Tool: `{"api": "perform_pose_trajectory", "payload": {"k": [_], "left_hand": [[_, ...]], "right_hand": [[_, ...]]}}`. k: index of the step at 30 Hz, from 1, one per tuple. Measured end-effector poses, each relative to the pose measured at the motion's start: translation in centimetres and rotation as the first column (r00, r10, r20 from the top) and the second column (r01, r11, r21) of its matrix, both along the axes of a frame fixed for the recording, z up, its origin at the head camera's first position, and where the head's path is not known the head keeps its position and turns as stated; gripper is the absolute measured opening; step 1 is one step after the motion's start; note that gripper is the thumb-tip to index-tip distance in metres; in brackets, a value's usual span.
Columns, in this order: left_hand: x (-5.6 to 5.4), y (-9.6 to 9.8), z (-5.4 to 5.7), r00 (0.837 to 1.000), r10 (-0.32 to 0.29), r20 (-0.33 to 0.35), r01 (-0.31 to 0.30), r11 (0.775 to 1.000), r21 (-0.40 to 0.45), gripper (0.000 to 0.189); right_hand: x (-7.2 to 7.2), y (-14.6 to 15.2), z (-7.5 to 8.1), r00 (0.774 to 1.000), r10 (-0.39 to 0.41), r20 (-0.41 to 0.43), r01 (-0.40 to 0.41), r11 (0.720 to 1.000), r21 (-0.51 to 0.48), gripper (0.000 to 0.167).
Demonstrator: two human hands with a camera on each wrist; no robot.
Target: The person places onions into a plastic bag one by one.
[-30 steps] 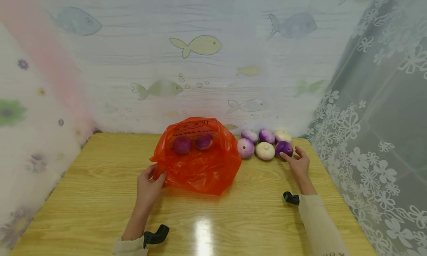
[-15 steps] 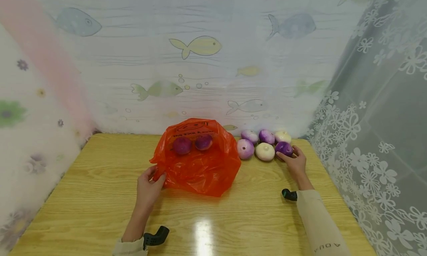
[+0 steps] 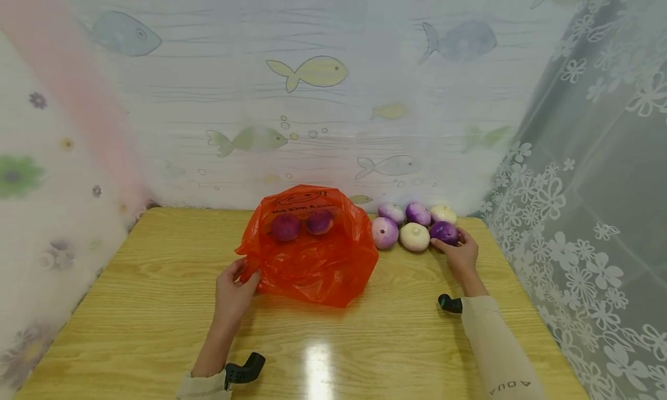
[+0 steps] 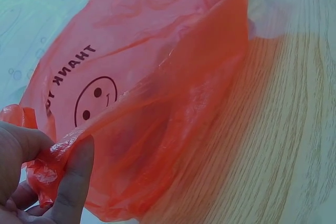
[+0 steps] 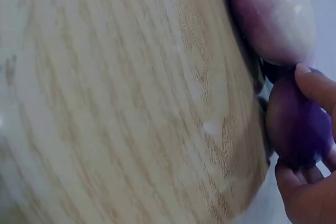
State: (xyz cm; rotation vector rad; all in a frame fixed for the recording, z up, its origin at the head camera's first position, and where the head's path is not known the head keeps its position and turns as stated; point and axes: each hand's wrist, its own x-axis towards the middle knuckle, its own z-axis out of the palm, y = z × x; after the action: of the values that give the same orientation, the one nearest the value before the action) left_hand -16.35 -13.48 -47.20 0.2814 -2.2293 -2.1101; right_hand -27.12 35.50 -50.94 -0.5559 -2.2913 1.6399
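From here I see both grips clamped.
The left hand (image 3: 234,293) pinches the translucent red plastic bag (image 3: 312,278) at its eight-o'clock edge; the right hand (image 3: 461,256) clasps the round, dark-purple onion (image 3: 444,232) at three o'clock from the bag, beside a round white onion (image 3: 415,237).

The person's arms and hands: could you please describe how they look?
The left hand and right hand wear no gloves. The left sleeve and right sleeve are pale beige, the right one with dark lettering. A bent black left wrist mount shows small holes; a similar right wrist mount shows a touch of green.
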Motion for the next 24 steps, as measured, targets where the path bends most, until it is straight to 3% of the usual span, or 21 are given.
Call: {"api": "perform_pose_trajectory", "payload": {"k": [6, 17, 24], "left_hand": [[-0.1, -0.2, 0.2, 1.0, -0.002, 0.012, 0.003, 1.0, -0.025, 0.043], [-0.1, -0.5, 0.3, 1.0, -0.002, 0.023, 0.003, 1.0, -0.008, 0.046], [-0.1, -0.6, 0.3, 0.999, 0.003, 0.04, -0.002, 1.0, -0.014, 0.048]], "right_hand": [[0.4, -0.2, 0.6, 1.0, 0.006, 0.012, -0.006, 0.998, 0.059, 0.084], [1.4, -0.4, 0.5, 0.999, -0.031, 0.023, 0.03, 0.998, 0.054, 0.084], [2.4, -0.8, 1.2, 0.999, -0.037, -0.017, 0.038, 0.996, 0.084, 0.084]]}}
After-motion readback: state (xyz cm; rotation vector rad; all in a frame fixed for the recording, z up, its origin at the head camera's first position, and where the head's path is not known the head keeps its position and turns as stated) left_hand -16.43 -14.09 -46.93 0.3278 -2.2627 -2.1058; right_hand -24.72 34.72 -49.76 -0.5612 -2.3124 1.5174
